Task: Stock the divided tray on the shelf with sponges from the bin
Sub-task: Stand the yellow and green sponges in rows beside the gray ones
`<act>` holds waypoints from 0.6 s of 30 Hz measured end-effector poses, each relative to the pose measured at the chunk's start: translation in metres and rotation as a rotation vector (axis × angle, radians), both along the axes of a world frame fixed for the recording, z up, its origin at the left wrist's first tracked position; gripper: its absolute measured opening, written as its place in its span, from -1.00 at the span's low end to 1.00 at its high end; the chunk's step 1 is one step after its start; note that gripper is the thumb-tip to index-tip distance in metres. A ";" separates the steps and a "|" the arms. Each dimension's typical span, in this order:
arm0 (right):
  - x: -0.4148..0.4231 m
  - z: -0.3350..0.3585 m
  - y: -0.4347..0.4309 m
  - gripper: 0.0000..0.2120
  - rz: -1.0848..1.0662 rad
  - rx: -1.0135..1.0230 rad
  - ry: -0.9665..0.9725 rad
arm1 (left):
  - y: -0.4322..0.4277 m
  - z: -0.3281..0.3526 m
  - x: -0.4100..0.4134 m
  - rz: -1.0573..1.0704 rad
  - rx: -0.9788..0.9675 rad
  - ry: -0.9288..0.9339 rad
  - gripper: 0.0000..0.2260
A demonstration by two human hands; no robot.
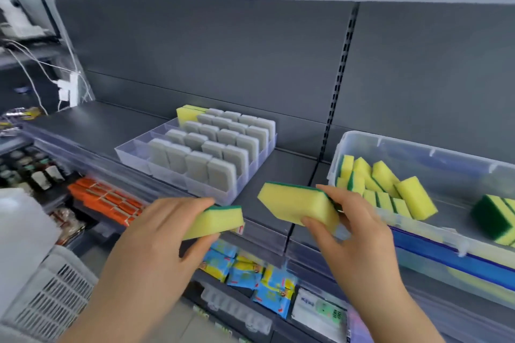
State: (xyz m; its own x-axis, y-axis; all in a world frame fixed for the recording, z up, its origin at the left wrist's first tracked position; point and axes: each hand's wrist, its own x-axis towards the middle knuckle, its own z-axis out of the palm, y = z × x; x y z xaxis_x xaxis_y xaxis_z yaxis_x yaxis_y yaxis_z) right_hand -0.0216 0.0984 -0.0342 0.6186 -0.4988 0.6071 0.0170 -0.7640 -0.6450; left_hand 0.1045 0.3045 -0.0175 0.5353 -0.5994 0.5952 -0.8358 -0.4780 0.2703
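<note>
Two yellow/green sponges in the air, both in front of the shelf edge, between the divided tray and the bin.
- Left hand: fingers clamped on the left sponge, thumb on top, the rest under. It is held flat, green face up.
- Right hand: fingers clamped on the right sponge, pinched at its right end and tilted.

Step in hand, as I read it: carry both to the tray and slot them in.
- The tray's left lane looks open, apart from the yellow sponge at its back, so fill forward from there.
- Stand each sponge on edge, like the rest of the stock.
- Seat one at a time. The dividers look tight, and foam catches if it goes in skewed.
- Keep clear of the grey sponges in the next lane.

Counts:
- In hand: 2.
- Tray: 1. It holds four rows of grey sponges at about four each, so about sixteen; the back rows overlap and I can't get an exact count. Yellow: one for sure, maybe a second behind it.
- Bin: 1. The loose sponges number about nine, and there are more at the right edge, cut off.

Lower shelves: orange packs and blue packets. White basket at lower left.
</note>
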 end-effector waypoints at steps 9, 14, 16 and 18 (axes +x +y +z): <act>0.122 -0.004 0.064 -0.56 0.070 0.049 0.070 | 0.057 -0.004 0.103 -0.007 -0.002 0.002 -0.66; 0.205 -0.001 0.058 -0.59 0.071 0.032 0.075 | 0.057 -0.006 0.187 -0.020 0.005 -0.012 -0.66; 0.248 0.006 0.049 -0.58 0.061 0.014 0.079 | 0.055 -0.004 0.230 -0.002 0.020 -0.055 -0.67; 0.290 0.020 0.038 -0.60 0.067 0.031 0.089 | 0.050 0.001 0.275 0.034 0.019 -0.067 -0.66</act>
State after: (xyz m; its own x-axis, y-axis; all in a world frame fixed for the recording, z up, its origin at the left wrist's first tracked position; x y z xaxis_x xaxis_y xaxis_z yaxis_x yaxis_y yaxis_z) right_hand 0.2684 0.1369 -0.0146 0.7021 -0.4724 0.5328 0.0085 -0.7425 -0.6697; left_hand 0.3797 0.3549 -0.0165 0.5150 -0.5928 0.6192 -0.8347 -0.5111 0.2049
